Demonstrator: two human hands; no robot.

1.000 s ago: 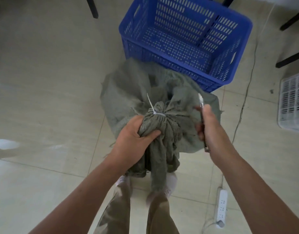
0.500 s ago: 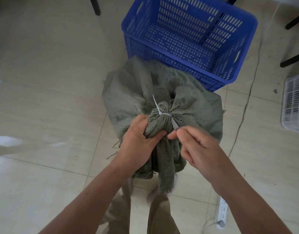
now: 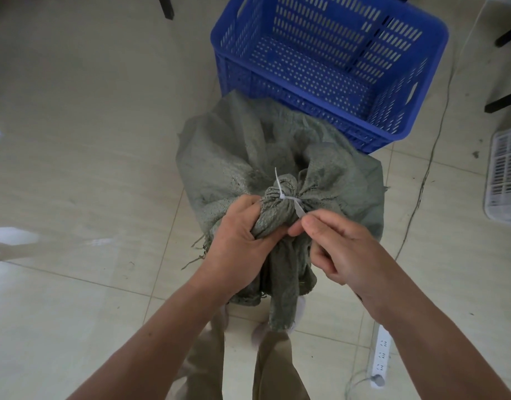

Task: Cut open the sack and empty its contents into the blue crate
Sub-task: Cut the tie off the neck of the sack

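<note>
Okay, tiled floor (image 3: 75,140) fills the frame, pale and glossy. Blue crate (image 3: 404,82) sits on it just beyond the sack, slotted walls, nothing inside, near wall touching or almost touching the sack's far side. Sack (image 3: 234,157) stands upright at centre, grey-green woven cloth, mouth bunched into a twisted neck, loose cloth hanging down toward the person. Khaki trouser legs (image 3: 208,356) are just behind the sack, on its near side. White crate (image 3: 505,174) lies well right of the sack, cut by the frame edge. Thin cable (image 3: 427,168) runs along the floor right of the sack, down to a white power strip (image 3: 381,359). Left grip (image 3: 237,241) is clenched round the sack's neck from the left, just below the tie. Right grip (image 3: 343,246) is on the neck's right side, thumb and forefinger pinching a thin pale blade (image 3: 300,212); handle hidden. White zip tie (image 3: 289,199) circles the neck, uncut, tail sticking up. Blade tip touches the tie's right side.
</note>
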